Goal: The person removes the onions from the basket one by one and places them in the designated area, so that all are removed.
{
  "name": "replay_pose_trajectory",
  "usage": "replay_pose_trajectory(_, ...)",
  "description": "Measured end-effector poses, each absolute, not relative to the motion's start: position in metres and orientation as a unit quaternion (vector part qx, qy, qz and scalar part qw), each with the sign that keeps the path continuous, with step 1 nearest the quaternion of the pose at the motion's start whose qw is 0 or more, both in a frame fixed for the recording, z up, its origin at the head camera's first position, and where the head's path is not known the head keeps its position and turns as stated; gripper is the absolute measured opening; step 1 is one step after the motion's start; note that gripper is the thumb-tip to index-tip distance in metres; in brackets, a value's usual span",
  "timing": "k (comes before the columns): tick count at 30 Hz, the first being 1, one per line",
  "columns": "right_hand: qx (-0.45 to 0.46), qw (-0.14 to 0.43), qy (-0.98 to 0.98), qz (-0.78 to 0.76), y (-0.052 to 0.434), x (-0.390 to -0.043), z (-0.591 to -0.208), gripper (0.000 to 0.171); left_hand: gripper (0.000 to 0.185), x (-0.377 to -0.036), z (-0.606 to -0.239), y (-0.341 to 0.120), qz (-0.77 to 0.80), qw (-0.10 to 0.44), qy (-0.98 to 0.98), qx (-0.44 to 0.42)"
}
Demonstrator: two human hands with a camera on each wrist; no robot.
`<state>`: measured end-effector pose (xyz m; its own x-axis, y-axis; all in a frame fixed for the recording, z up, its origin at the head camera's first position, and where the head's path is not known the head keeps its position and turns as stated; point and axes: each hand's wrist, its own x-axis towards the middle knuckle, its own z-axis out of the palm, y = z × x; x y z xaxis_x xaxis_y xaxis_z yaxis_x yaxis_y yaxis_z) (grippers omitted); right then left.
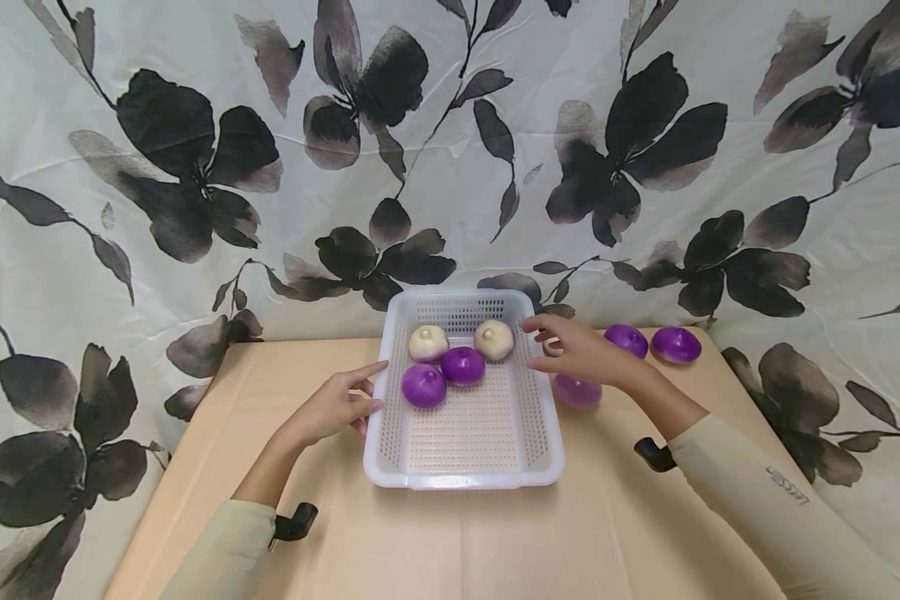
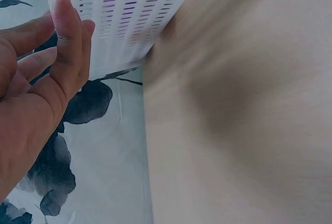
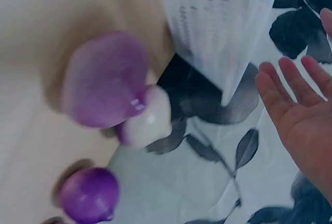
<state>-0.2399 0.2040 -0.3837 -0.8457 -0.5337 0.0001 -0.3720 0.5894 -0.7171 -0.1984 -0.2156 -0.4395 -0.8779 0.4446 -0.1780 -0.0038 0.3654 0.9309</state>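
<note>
Right hand (image 1: 581,354) is hovering, fingers spread and holding nothing, over the right rim of the white basket (image 1: 528,454). A purple onion (image 1: 576,392) is lying directly beneath its palm. Left hand (image 1: 335,407), fingers relaxed, is touching the basket's left wall.

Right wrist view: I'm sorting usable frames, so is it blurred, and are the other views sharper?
Right wrist view: the near purple onion is smeared, the right hand soft. Left wrist view: the table is blurred. Head view: sharp, evenly lit, edges bowed.
</note>
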Motion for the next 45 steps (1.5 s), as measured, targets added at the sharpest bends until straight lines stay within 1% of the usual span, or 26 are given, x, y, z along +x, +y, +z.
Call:
replay_pose_trajectory(5, -0.292, 0.117, 0.893, -0.323, 0.175, -0.249, -0.378, 0.064, 0.070, -0.199, -0.440, -0.214, 0.544, 0.203, 0.803, 0.136)
replay_pose_trajectory(9, -0.321, 0.136, 0.888, -0.299, 0.154, -0.256, -0.376, 0.067, 0.070, -0.199, -0.440, -0.214, 0.542, 0.202, 0.804, 0.139)
replay_pose_trajectory(14, -0.349, 0.164, 0.886, -0.256, 0.126, -0.266, -0.376, 0.064, 0.070, -0.199, -0.441, -0.214, 0.542, 0.202, 0.804, 0.138)
replay_pose_trajectory(21, -0.343, 0.212, 0.885, -0.232, 0.090, -0.274, -0.387, 0.070, 0.069, -0.200, -0.442, -0.214, 0.542, 0.202, 0.804, 0.135)
replay_pose_trajectory(26, -0.351, 0.226, 0.880, -0.227, 0.068, -0.275, -0.395, 0.070, 0.069, -0.200, -0.441, -0.215, 0.537, 0.203, 0.808, 0.133)
replay_pose_trajectory(34, -0.349, 0.239, 0.878, -0.225, 0.045, -0.276, -0.414, 0.076, 0.069, -0.199, -0.440, -0.215, 0.537, 0.204, 0.807, 0.140)
replay_pose_trajectory(40, -0.319, 0.251, 0.885, -0.229, 0.037, -0.275, -0.420, 0.074, 0.069, -0.199, -0.440, -0.215, 0.537, 0.203, 0.807, 0.139)
replay_pose_trajectory(45, -0.302, 0.248, 0.894, -0.218, 0.034, -0.270, -0.425, 0.067, 0.069, -0.199, -0.440, -0.215, 0.538, 0.204, 0.806, 0.141)
